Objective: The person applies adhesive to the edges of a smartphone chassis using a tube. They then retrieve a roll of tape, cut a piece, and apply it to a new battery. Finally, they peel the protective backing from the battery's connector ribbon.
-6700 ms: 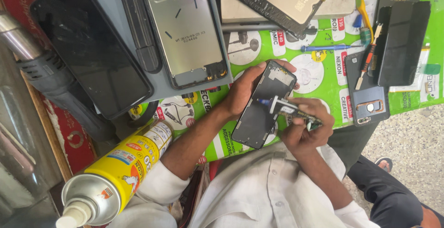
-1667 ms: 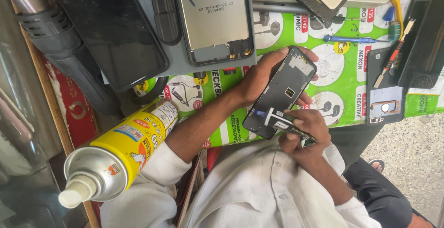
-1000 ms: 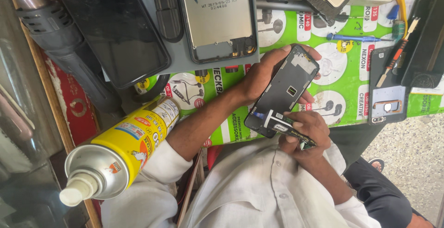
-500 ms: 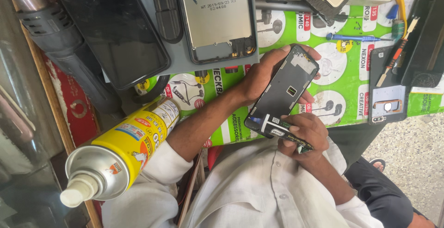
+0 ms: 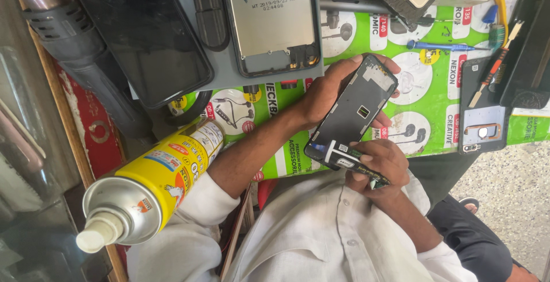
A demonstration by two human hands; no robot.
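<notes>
Phone display panel (image 5: 354, 113) centre right of frame, clasped round its top by left hand (image 5: 322, 94); right hand (image 5: 385, 173) pinching flex strip (image 5: 350, 162) at lower end. Best held steady, easing strip gently, never creasing

Phone screen panel (image 5: 353, 112): sat tilted between the two hands, above the person's lap.
Left hand (image 5: 326, 90): wrapped the panel's upper edge from the left side.
Right hand (image 5: 378, 164): lay at the panel's lower end, fingers on the flex strip (image 5: 355, 163) there.
Spray can (image 5: 152, 187): lay on its side left of the forearm, nozzle toward the lower left.
Heat gun (image 5: 74, 41): far left, behind the can.
Open phone back (image 5: 272, 21): behind the hands, on a tray (image 5: 226, 70).
Screwdriver (image 5: 441, 46): right of the panel, on the printed mat (image 5: 435, 127).
</notes>
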